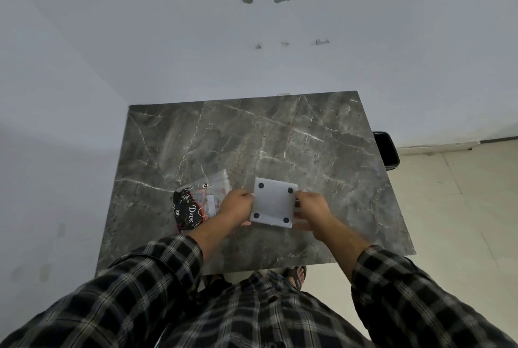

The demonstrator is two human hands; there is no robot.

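Observation:
A flat white square device [273, 202] with a black round foot at each corner faces up, held over the near middle of the grey marble table [252, 134]. My left hand [235, 207] grips its left edge. My right hand [311, 209] grips its right edge, fingers curled round the side. A clear plastic bag [208, 193] with a black and red printed pouch [187, 209] lies on the table just left of my left hand.
White walls stand close behind and to the left of the table. A black bin [386, 151] sits on the tiled floor at the table's right edge. My sandalled feet [295, 275] show under the near edge.

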